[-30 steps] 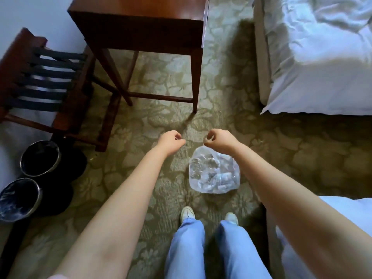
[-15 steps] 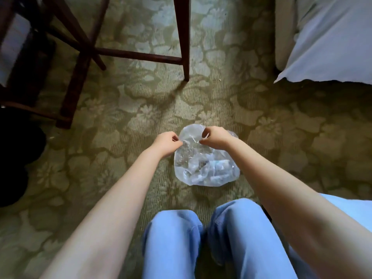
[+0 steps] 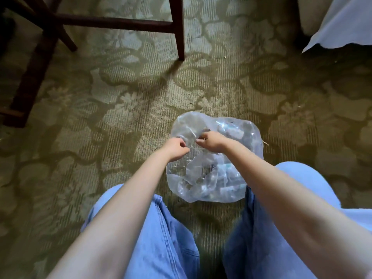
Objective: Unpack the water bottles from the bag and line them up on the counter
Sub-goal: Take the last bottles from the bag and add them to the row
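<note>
A clear plastic bag (image 3: 203,178) sits on the green patterned carpet between my knees. Several water bottles (image 3: 231,131) show dimly through the film, lying on their sides. My left hand (image 3: 176,148) is over the bag's left side, its fingers curled and pinching the plastic near the top. My right hand (image 3: 211,140) is close beside it, fingers curled into the same bunched plastic. The bag's opening is hidden under my hands.
Dark wooden table legs and a crossbar (image 3: 179,29) stand on the carpet ahead. More dark wood of a rack (image 3: 32,77) stands at the left. A bed with a white sheet (image 3: 342,23) is at the top right. My knees in blue jeans (image 3: 161,238) flank the bag.
I have crouched lower, so the bag looks bigger and nearer. Both hands have come down from above the bag onto its top and taken hold of the plastic.
</note>
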`<state>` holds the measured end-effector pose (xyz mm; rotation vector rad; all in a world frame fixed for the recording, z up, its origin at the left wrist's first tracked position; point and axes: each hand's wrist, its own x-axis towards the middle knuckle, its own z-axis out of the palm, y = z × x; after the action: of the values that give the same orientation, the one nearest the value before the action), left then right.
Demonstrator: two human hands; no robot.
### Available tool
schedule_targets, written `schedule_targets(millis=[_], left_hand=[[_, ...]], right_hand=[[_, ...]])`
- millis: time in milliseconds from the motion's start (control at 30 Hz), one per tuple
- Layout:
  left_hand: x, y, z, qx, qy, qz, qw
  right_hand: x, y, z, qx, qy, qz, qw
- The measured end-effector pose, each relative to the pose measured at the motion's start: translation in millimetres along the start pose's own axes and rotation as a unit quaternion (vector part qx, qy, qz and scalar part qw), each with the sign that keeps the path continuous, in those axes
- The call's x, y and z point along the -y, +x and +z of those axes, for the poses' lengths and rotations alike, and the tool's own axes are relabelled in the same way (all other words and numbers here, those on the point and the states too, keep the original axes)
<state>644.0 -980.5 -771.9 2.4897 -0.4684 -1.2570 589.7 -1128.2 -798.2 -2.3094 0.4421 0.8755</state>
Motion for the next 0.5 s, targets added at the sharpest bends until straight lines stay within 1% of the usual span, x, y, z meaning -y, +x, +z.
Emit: schedule_targets(millis=[67, 133, 200, 267, 333, 400, 433, 500], left_hand=[[7, 9, 16, 0.017, -0.003, 0.000, 1.000], [13, 10, 31, 0.059, -0.008, 0.000, 0.998], [13, 12, 44, 0.111, 0.014, 0.006, 0.994], [7, 14, 49, 0.137, 0.039, 0.023, 0.989], [1, 18, 52, 0.154, 0.040, 0.041, 0.986], [-3, 20, 58, 0.193, 0.048, 0.051, 0.979], [-6, 19, 61, 0.212, 0.058, 0.054, 0.974], [-8, 20, 68, 0.231, 0.070, 0.058, 0.969]], right_hand=[[-16, 1, 15, 0.024, 0.017, 0.004, 1.000], [-31, -6, 25, 0.062, 0.041, 0.029, 0.997], [-43, -12, 28, 0.099, 0.003, 0.058, 0.993], [-51, -18, 30, 0.108, -0.077, 0.070, 0.989], [-58, -22, 35, 0.082, -0.206, 0.057, 0.973], [-68, -23, 48, 0.033, -0.317, 0.030, 0.948], [-73, -21, 55, 0.013, -0.338, 0.023, 0.941], [-82, -13, 69, -0.017, -0.337, 0.007, 0.941]])
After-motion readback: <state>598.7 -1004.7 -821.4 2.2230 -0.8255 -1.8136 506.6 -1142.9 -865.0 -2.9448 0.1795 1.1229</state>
